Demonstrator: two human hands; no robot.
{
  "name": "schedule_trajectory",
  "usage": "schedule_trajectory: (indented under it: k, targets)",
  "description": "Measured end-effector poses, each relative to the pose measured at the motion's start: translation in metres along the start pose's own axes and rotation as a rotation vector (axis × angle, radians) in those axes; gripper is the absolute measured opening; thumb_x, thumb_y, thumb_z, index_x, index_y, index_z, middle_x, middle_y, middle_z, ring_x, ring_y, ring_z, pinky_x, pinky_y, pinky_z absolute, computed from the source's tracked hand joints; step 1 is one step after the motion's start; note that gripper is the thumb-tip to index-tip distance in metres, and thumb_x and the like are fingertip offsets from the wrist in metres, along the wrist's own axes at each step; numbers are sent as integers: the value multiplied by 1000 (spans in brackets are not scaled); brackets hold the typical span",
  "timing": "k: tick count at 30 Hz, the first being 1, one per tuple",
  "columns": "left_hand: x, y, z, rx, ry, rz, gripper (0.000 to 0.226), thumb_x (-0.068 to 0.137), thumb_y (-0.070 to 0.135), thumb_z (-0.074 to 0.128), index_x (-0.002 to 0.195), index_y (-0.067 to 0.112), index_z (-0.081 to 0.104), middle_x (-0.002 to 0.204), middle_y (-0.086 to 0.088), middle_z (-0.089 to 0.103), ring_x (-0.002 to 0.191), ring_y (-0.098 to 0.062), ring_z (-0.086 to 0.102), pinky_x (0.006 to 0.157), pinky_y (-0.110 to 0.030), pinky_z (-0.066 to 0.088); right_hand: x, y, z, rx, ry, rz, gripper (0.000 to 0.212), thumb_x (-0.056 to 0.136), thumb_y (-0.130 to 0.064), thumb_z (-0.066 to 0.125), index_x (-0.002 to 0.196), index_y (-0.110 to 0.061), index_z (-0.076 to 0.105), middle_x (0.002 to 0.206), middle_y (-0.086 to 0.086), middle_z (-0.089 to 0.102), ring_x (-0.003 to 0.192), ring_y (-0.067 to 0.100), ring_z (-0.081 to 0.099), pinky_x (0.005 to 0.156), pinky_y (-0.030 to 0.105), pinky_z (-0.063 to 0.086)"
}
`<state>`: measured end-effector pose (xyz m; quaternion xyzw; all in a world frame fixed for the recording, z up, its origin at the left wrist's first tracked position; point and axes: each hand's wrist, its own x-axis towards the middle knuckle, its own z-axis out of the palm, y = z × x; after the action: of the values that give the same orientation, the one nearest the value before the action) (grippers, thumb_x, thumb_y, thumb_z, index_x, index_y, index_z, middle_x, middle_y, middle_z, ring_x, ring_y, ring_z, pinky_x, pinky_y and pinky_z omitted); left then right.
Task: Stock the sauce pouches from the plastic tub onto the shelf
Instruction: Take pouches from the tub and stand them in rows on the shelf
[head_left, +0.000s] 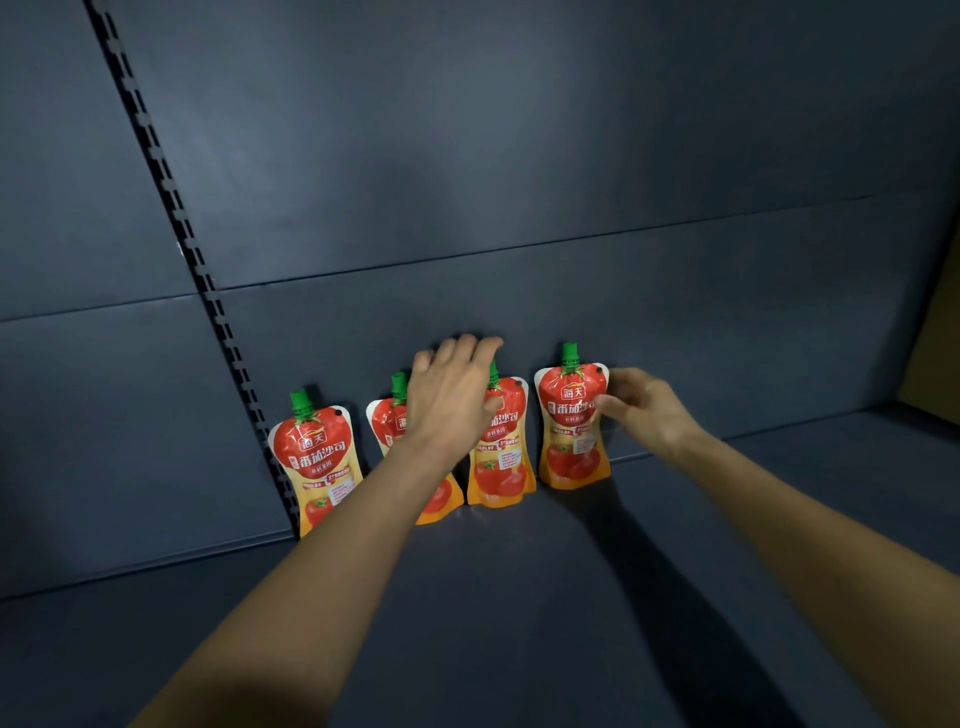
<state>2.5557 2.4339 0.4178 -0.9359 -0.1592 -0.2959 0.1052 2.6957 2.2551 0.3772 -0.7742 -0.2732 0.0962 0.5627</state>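
Several red and orange tomato sauce pouches with green caps stand in a row against the back of the dark shelf (519, 597). The leftmost pouch (317, 467) stands free. My left hand (452, 400) hovers with fingers spread in front of the second pouch (387, 421) and the third pouch (501, 467), its thumb touching the third and partly hiding both. My right hand (644, 410) pinches the right edge of the rightmost pouch (571, 431), thumb on its front. The plastic tub is out of view.
A dark back panel (467, 208) rises behind the row. A slotted upright strip (171, 208) runs down to the leftmost pouch. A brown cardboard surface (935, 338) shows at the right edge. Bare shelf lies right of the row and in front of it.
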Motion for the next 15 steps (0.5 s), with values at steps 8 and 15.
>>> schedule_trajectory:
  k: [8, 15]
  targets:
    - [-59, 90, -10, -273, 39, 87, 72, 87, 49, 59, 149, 22, 37, 152, -1, 42, 141, -22, 37, 118, -42, 21, -104, 26, -49, -502, 247, -306, 47, 94, -24, 57, 139, -23, 46, 142, -2, 46, 130, 20, 43, 102, 39, 41]
    - [-146, 228, -35, -620, -4, 54, 52, 90, 48, 57, 137, 26, 49, 124, 9, 63, 113, -15, 60, 94, -35, 45, -257, 72, -134, -676, 422, -318, 39, 93, -28, 56, 131, -28, 50, 124, -9, 58, 104, 17, 62, 70, 34, 54]
